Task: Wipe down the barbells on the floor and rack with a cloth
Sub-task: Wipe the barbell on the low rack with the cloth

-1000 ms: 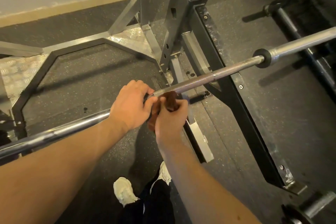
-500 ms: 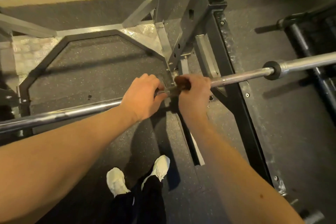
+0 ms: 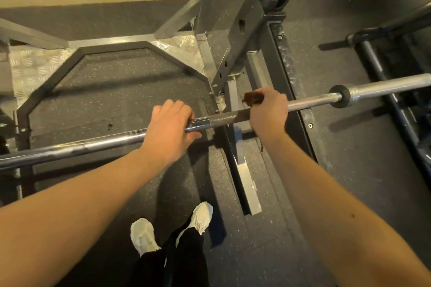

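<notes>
The barbell [image 3: 224,117] crosses the frame as one long line, from the lower left edge up to the right edge, rising a little toward the right. It hangs above the floor [image 3: 116,81] in front of the rack upright [image 3: 254,25].

Both hands sit on its middle stretch. The left hand [image 3: 170,128] is at centre frame, its fingers [image 3: 177,107] curled over the top of the shaft and the thumb underneath, so it is clamped on the bare steel. The right hand [image 3: 268,112] is just right of centre. Its fingers [image 3: 272,94] are wrapped round the shaft with the brown cloth [image 3: 253,98] bunched under them, and a tuft of cloth pokes out on the upper left side of the fist. A short knurled section of bar shows between the two hands.

What matters for the wipe is the bar's long axis. The cloth can only travel along that line, either right toward the black collar [image 3: 340,96] and the thicker sleeve [image 3: 384,86], or left toward the other hand. The right hand is the nearer one to the smooth stretch before the collar, so that run looks like its job while the left hand steadies the bar.

A second barbell [image 3: 373,63] lies on the floor at upper right, well apart from both hands and out of easy reach.
</notes>
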A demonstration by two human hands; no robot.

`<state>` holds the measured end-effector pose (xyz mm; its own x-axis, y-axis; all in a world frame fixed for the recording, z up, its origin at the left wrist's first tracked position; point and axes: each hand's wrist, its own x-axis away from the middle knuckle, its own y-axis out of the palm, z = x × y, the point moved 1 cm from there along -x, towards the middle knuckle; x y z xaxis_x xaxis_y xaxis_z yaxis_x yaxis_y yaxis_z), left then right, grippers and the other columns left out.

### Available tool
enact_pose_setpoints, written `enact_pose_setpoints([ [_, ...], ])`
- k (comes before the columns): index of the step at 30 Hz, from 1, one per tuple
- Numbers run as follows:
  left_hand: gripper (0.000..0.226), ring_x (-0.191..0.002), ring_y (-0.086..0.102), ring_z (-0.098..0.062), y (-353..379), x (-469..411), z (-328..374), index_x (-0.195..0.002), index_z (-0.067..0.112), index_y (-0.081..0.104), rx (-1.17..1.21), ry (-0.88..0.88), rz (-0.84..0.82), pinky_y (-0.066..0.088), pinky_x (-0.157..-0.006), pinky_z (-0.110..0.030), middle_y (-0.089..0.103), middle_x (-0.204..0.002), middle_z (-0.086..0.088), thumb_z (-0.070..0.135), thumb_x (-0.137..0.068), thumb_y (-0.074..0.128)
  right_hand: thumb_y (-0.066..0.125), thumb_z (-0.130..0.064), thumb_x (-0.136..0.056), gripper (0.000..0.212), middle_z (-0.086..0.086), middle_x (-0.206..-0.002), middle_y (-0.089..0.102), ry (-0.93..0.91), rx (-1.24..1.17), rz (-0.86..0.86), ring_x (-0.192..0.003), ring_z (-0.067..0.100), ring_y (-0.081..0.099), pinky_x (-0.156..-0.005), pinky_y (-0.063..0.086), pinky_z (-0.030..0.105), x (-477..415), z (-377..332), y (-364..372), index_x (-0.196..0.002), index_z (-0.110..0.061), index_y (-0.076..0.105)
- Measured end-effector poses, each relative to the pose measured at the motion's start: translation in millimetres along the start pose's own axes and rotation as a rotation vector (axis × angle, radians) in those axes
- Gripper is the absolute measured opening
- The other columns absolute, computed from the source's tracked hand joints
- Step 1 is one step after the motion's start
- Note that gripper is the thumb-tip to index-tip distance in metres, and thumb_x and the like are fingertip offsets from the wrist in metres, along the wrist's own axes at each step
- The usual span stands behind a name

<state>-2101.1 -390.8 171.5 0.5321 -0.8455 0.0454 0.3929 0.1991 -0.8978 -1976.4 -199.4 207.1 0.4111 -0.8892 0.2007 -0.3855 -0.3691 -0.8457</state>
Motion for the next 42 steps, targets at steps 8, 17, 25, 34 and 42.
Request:
enact_pose_setpoints([
  [8,0.028,-0.092,0.039,-0.013,2.9,-1.2,-0.3,-0.095,0.026,0.055,-0.002,0.010,0.032,0.029,-0.087,-0.032,0.047,-0.094,0.009,0.036,-0.084,0.079,0.069,-0.007,-0.091,0.029,-0.013,-0.110,0.053,-0.289,-0.099,-0.108,-0.113,0.013,0.054,-0.103,0.046,0.030,49.3,-28.2,40.5,-0.116,-0.022,0.067],
  [17,0.033,-0.087,0.039,-0.014,3.3,-3.5,-6.2,-0.092,0.021,0.058,-0.008,0.095,0.038,0.027,-0.082,-0.031,0.047,-0.090,0.009,0.049,-0.085,0.076,0.080,-0.014,-0.086,0.056,-0.006,-0.138,0.047,-0.374,-0.140,-0.043,-0.129,0.003,0.031,-0.105,0.020,-0.001,55.9,27.5,39.3,-0.135,-0.020,0.055],
  [25,0.038,-0.079,0.049,-0.016,-2.6,-21.9,-14.7,-0.075,0.023,0.055,0.218,0.034,-0.109,0.037,-0.068,-0.033,0.055,-0.079,0.009,0.048,-0.078,0.084,0.079,-0.011,-0.087,0.052,-0.006,-0.136,0.049,-0.374,-0.179,-0.001,-0.126,-0.001,0.030,-0.107,0.018,-0.001,48.7,19.6,44.9,-0.134,-0.019,0.058],
  [34,0.043,-0.062,0.055,-0.017,-14.6,-53.4,-25.6,-0.084,0.008,0.068,0.402,-0.193,-0.443,0.038,-0.059,-0.029,0.063,-0.067,-0.002,0.050,-0.086,0.077,0.074,-0.006,-0.090,0.045,-0.019,-0.128,0.046,-0.295,-0.277,0.002,-0.121,-0.010,0.033,-0.114,0.030,0.016,43.9,7.2,52.4,-0.130,-0.023,0.062],
  [42,0.042,-0.079,0.059,-0.017,-19.6,-52.2,-19.2,-0.090,0.026,0.069,0.115,0.008,-0.224,0.048,-0.082,-0.039,0.063,-0.085,0.006,0.065,-0.093,0.054,0.071,-0.007,-0.094,0.034,-0.017,-0.117,0.047,-0.230,-0.295,-0.047,-0.119,0.010,0.049,-0.112,0.044,0.029,20.1,-21.9,48.6,-0.121,-0.026,0.065],
])
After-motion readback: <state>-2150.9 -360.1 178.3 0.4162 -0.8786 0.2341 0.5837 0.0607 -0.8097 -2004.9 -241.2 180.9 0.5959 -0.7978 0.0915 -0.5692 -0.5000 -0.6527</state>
